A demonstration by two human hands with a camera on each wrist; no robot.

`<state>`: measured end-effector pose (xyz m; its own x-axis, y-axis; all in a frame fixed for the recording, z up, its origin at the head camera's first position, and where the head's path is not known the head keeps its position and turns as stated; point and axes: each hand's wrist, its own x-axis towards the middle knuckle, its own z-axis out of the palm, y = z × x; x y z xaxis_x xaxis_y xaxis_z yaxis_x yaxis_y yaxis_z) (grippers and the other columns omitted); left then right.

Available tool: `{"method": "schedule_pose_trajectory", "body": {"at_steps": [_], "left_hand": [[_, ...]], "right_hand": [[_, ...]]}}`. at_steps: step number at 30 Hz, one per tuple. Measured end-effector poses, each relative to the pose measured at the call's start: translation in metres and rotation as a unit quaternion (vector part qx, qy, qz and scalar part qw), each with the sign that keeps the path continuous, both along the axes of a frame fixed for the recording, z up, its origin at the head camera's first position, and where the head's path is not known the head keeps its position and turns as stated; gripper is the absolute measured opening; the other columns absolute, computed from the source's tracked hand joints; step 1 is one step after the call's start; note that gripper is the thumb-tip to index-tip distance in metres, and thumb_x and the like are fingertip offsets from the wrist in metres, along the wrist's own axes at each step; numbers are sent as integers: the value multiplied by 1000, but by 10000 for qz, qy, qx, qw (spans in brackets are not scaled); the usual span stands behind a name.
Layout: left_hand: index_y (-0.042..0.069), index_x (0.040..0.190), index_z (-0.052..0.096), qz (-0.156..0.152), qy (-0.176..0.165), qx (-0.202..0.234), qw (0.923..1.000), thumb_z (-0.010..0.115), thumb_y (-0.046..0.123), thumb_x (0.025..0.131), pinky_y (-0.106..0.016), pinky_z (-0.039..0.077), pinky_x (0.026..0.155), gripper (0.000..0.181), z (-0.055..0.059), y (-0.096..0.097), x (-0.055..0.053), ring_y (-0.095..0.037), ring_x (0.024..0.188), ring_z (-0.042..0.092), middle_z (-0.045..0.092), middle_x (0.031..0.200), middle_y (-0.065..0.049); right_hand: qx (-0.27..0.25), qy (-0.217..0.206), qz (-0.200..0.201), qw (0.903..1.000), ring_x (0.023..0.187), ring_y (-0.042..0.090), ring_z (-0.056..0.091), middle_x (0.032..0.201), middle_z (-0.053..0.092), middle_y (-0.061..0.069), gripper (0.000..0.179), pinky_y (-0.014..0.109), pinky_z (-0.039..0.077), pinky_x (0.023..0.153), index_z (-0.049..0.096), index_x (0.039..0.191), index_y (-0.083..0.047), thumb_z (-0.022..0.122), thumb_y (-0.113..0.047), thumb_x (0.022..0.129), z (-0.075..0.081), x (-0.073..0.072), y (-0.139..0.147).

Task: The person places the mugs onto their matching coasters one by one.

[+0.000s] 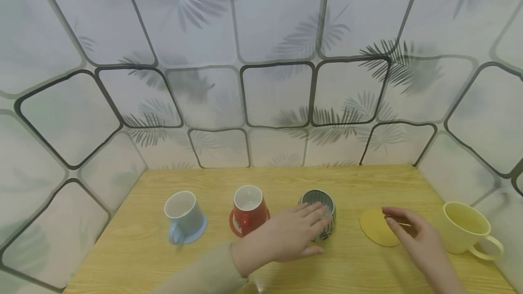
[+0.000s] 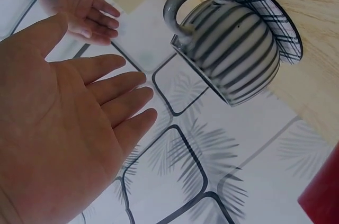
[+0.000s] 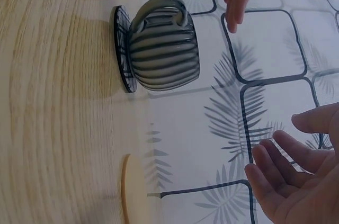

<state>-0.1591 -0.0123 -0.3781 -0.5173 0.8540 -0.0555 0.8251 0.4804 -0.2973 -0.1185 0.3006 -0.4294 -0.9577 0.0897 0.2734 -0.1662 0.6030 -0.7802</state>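
Observation:
My left hand is held flat, fingers straight, above a striped grey mug. Both wrist views show a gap between that hand and the mug. The striped mug stands upright on a plaid coaster, its handle on the near side. My right hand hovers with loosely bent fingers and holds nothing. Beneath it lies a bare yellow coaster, partly covered by the fingers in the head view. To its right a pale yellow mug stands on the table, partly behind the hand.
A red mug sits on a red-rimmed coaster, left of the striped mug. Farther left, a light blue mug rests on a blue coaster. Patterned white walls enclose the back and sides of the wooden table.

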Motion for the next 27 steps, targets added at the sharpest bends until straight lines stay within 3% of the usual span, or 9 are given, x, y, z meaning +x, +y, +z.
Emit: {"method": "schedule_pose_trajectory", "body": {"at_steps": [7, 14, 27], "left_hand": [[19, 167, 35, -88, 18, -13, 10000, 39, 60, 111, -30, 30, 133, 69, -5, 8, -3, -16, 163, 31, 34, 174, -1], [18, 167, 37, -201, 102, -8, 9997, 39, 59, 111, -29, 30, 133, 69, -10, 16, -5, -16, 162, 32, 37, 173, -2], [22, 167, 35, -264, 17, 63, 9996, 37, 62, 111, -28, 28, 134, 69, -19, 29, -6, -14, 163, 29, 34, 174, 1]], "right_hand": [[-147, 248, -106, 9995, 99, -23, 59, 111, 61, -45, 28, -1, 50, 79, 70, 126, 3, 64, -17, 108, 0, 1, 8], [-129, 198, -153, 9996, 98, -25, 57, 110, 61, -45, 26, -2, 50, 78, 70, 127, 3, 63, -14, 108, 0, 2, 18], [-206, -114, -545, 9982, 95, -28, 55, 106, 59, -49, 19, -2, 46, 73, 75, 123, -20, 64, -18, 108, 5, 11, 36]]}}
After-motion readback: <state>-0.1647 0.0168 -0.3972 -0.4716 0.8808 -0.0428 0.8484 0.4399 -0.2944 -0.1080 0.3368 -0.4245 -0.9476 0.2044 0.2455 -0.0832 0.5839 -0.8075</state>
